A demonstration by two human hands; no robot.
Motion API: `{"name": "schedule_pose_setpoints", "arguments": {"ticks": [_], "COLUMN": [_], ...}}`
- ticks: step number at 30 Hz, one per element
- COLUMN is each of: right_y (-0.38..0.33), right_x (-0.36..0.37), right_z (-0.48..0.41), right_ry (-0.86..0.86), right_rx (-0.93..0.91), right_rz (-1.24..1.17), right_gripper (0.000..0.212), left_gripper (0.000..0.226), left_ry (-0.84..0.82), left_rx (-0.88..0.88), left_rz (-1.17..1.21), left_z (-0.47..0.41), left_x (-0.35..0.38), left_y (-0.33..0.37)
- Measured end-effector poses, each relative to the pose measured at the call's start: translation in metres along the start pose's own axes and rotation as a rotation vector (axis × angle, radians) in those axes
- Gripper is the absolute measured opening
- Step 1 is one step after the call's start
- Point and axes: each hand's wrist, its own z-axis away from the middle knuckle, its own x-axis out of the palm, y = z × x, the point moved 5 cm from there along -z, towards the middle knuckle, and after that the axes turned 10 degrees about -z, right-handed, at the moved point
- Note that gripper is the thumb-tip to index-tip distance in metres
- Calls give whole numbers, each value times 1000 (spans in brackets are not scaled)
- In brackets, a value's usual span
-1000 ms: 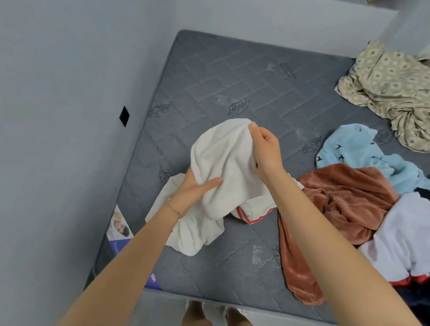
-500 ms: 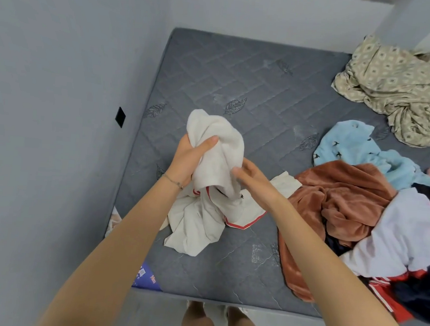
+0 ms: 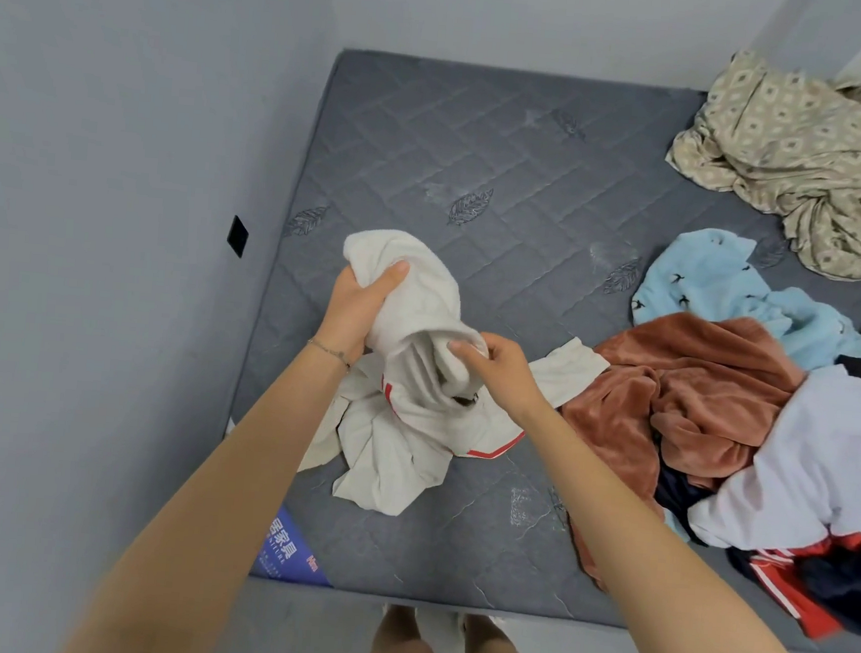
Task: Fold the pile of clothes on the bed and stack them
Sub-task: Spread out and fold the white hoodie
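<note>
A crumpled cream garment with red trim [image 3: 400,427] lies on the grey mattress [image 3: 483,150] near its front left. My left hand [image 3: 355,310] grips the garment's raised upper part. My right hand [image 3: 497,365] pinches a fold of the same garment just to the right. The rest of the pile sits at the right: a rust-brown fleece piece [image 3: 685,398], a light blue piece [image 3: 700,280], a white garment [image 3: 819,460] and a navy and red piece [image 3: 809,588].
A beige patterned sheet [image 3: 802,154] is bunched at the far right corner. Grey walls close in on the left and behind the bed. A blue label [image 3: 287,552] sits at the mattress's front left corner. My legs stand at its front edge.
My left hand moved from low on the garment to gripping its upper part. My right hand let go of the top and came down to pinch a fold near the middle.
</note>
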Motion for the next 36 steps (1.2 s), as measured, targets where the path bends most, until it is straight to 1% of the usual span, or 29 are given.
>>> {"name": "schedule_pose_setpoints", "arguments": {"ticks": [2,3,5,6,9,12,14,15,16,18,19,21,22,23,24,25,27,28,33,36], "right_y": [-6,-7,-11,-13,-17,-15,-10,-8,-5,-1,1,8,11,14,16,18,20,21,23,20], "right_x": [-3,-4,-6,-6,-2,1,0,-2,-4,-8,-10,-12,-13,-13,-12,-11,-9,-9,-20,-30], "right_z": [-2,-3,-6,-6,-9,-13,-16,-17,-19,-23,-25,-27,-28,-29,-29,-28,-27,-27,-27,-25], "right_ry": [11,32,90,116,163,187,197,203,212,226,227,222,220,213,204,195,179,173,184,171], "right_rx": [4,5,7,1,-13,-9,-9,0,11,32,44,59,69,81,95,105,119,118,96,54], "right_rz": [-33,-59,-107,-124,-136,-151,-171,-177,-184,-204,-217,-245,-259,-272,-281,-289,-312,-330,-364,-350], "right_gripper": [56,54,44,41,46,41,39,41,47,59,61,65,67,69,66,58,33,28,14,23], "left_gripper": [32,34,45,46,38,48,42,40,47,68,64,36,32,33,33,31,27,24,11,11], "left_ry": [-18,-38,-98,-123,-143,-176,-195,-206,-205,-189,-182,-223,-281,-343,-382,-388,-344,-312,-154,-57], "left_rx": [-15,-33,-91,-115,-172,-218,-254,-271,-299,-368,-413,-494,-529,-565,-588,-585,-538,-514,-406,-296], "left_rz": [-29,-48,-78,-95,-150,-190,-202,-206,-205,-238,-253,-288,-316,-328,-327,-327,-346,-348,-260,-215], "left_z": [-7,-9,-8,-5,7,16,20,22,24,28,31,38,42,46,49,48,36,32,16,15], "left_x": [-4,-4,-1,1,6,9,11,13,14,16,17,24,29,36,40,43,49,52,58,51], "left_y": [-9,-15,-30,-37,-61,-90,-108,-116,-125,-139,-146,-159,-166,-172,-177,-180,-187,-186,-186,-174]}}
